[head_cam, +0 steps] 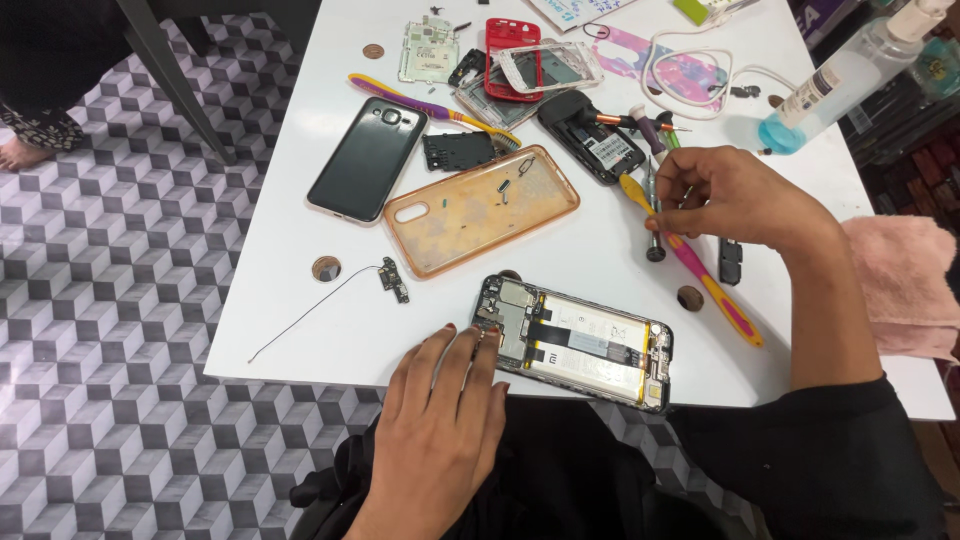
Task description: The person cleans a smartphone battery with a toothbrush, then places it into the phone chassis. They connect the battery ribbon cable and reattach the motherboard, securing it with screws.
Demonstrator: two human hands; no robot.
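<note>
- The left hand [440, 430] is lying flat at the near edge of the white table [300, 300], fingers [478, 350] together and pressing down on the left end of the opened black smartphone with its battery exposed [577, 343].
- The right hand [735, 195] is pinching a slim metal-tipped screwdriver [653, 215] upright near the right edge, over a pink-and-yellow toothbrush [700, 270].
- Judgement: the step is picking up a tool; the next move calls for carrying the tip to the phone's screws.

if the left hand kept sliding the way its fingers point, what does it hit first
The left hand points up-right, fingertips already at the opened phone, so it meets that phone's near end first; beyond lies the orange case.
</note>
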